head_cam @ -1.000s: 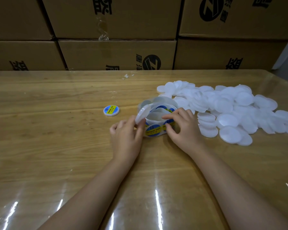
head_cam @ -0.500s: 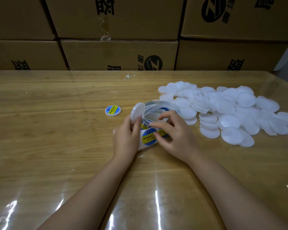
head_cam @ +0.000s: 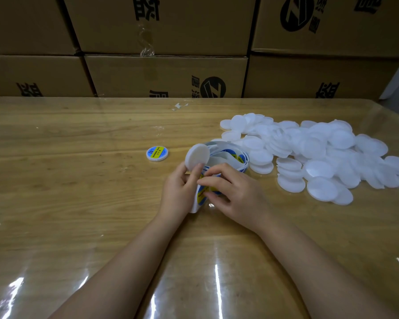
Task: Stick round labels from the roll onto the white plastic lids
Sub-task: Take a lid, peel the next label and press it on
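Might crease the blue-and-yellow round label [head_cam: 203, 195] pinched by right hand [head_cam: 236, 195] if yanked, or misalign on round white plastic lid [head_cam: 197, 156] gripped by left hand [head_cam: 177, 192].

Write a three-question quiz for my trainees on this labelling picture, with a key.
1. True or false: the left hand holds a blank lid tilted up off the table.
2. Short answer: what are the fingers of the right hand pinching?
3. Where does the labelled lid lie? A) in the right hand B) alone on the table, to the left of both hands C) on the floor
Key: 1 true; 2 a label on the strip from the roll; 3 B.
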Action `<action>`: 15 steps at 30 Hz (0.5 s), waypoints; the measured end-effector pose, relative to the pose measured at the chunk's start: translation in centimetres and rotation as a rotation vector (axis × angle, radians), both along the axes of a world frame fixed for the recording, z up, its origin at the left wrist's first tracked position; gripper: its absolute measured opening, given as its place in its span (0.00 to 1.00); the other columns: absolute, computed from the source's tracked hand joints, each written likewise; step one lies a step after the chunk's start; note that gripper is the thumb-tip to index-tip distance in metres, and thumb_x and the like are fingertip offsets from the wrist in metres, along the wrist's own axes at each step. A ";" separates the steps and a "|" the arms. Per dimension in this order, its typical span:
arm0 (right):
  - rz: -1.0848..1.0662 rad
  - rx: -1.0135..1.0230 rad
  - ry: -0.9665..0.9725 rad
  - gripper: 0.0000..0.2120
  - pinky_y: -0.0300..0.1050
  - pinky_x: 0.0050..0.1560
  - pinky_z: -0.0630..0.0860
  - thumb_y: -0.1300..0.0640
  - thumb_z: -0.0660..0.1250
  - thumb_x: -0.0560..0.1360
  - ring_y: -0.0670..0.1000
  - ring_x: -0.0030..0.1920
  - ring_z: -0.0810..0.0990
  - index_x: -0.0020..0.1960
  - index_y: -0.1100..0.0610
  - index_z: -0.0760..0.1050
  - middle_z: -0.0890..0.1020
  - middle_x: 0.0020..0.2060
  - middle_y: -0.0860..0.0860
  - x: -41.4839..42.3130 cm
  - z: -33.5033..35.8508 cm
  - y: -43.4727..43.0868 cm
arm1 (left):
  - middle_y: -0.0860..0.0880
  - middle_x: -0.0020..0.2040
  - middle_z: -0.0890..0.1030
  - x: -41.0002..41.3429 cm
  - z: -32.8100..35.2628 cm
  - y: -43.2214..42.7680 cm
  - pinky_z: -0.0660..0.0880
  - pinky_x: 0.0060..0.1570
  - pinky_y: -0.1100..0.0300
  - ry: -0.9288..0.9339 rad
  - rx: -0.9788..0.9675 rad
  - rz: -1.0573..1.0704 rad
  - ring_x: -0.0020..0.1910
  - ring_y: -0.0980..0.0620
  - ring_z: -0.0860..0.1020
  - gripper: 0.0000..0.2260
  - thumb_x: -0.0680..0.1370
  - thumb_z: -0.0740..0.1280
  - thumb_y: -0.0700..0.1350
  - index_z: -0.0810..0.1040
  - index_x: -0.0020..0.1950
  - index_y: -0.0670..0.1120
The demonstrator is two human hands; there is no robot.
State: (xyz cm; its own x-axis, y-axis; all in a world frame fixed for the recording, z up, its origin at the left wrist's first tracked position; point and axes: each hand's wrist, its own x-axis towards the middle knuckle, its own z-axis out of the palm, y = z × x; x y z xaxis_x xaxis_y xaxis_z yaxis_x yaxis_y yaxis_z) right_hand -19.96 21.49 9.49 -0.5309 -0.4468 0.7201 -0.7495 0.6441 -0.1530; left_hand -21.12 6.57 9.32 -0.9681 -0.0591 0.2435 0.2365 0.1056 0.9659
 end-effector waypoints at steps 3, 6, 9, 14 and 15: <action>0.014 0.004 0.000 0.09 0.46 0.35 0.75 0.60 0.69 0.73 0.49 0.37 0.77 0.53 0.54 0.81 0.79 0.49 0.53 0.0 0.0 0.0 | 0.58 0.34 0.82 -0.1 -0.2 0.0 0.73 0.36 0.67 0.013 -0.021 -0.004 0.33 0.61 0.78 0.05 0.79 0.65 0.46 0.79 0.44 0.52; 0.019 0.007 0.007 0.08 0.45 0.33 0.74 0.60 0.68 0.74 0.47 0.34 0.73 0.52 0.53 0.81 0.79 0.49 0.52 0.0 -0.1 0.0 | 0.60 0.30 0.80 0.0 -0.2 0.0 0.71 0.33 0.70 0.029 -0.036 0.006 0.29 0.64 0.76 0.07 0.79 0.65 0.45 0.78 0.42 0.55; 0.025 -0.014 0.005 0.08 0.45 0.31 0.73 0.61 0.68 0.74 0.47 0.34 0.72 0.51 0.51 0.79 0.79 0.49 0.52 0.1 0.0 -0.1 | 0.61 0.29 0.79 -0.1 -0.3 0.1 0.71 0.33 0.70 0.033 -0.045 0.015 0.29 0.64 0.76 0.08 0.79 0.65 0.45 0.78 0.42 0.56; 0.000 -0.027 -0.026 0.05 0.47 0.29 0.74 0.61 0.67 0.75 0.48 0.34 0.76 0.47 0.56 0.81 0.79 0.50 0.53 0.3 0.1 0.0 | 0.57 0.27 0.77 -0.4 -0.4 0.1 0.70 0.33 0.61 0.003 -0.044 0.082 0.28 0.60 0.73 0.06 0.79 0.65 0.46 0.77 0.42 0.52; -0.005 -0.042 -0.028 0.05 0.47 0.29 0.75 0.60 0.66 0.76 0.48 0.34 0.76 0.46 0.57 0.81 0.79 0.50 0.53 0.4 0.2 0.0 | 0.56 0.27 0.77 -0.5 -0.4 0.0 0.69 0.33 0.60 -0.001 -0.033 0.103 0.28 0.59 0.73 0.06 0.79 0.64 0.46 0.77 0.42 0.52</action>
State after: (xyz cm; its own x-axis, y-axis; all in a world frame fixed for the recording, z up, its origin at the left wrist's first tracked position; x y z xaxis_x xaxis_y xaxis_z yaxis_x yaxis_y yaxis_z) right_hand -19.60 21.50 9.70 -0.5534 -0.4139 0.7228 -0.7413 0.6404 -0.2009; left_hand -21.66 6.59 8.88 -0.9574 -0.1502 0.2464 0.2223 0.1608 0.9616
